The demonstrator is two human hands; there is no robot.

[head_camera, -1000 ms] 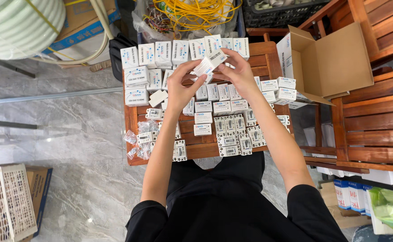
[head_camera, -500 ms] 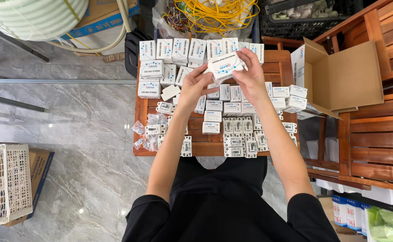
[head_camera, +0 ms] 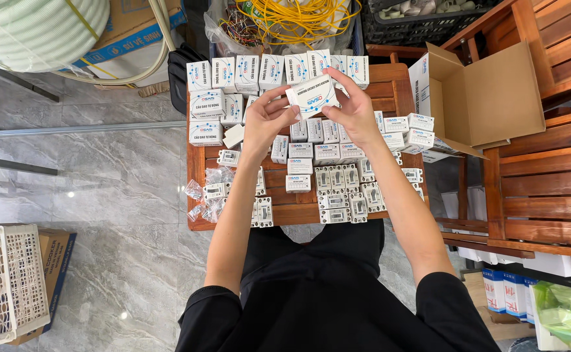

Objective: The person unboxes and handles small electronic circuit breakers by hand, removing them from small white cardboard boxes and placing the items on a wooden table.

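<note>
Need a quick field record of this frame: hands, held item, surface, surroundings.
left hand: grips the box's left end
right hand: grips the box's right end
held item: small white carton, raised above the table
surface: wooden table with rows of white cartons and unboxed white devices
right side: open cardboard box

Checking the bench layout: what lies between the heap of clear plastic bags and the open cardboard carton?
In the head view, between the plastic bags and the open carton lie rows of white boxes and grey switch units on the wooden table.
</note>
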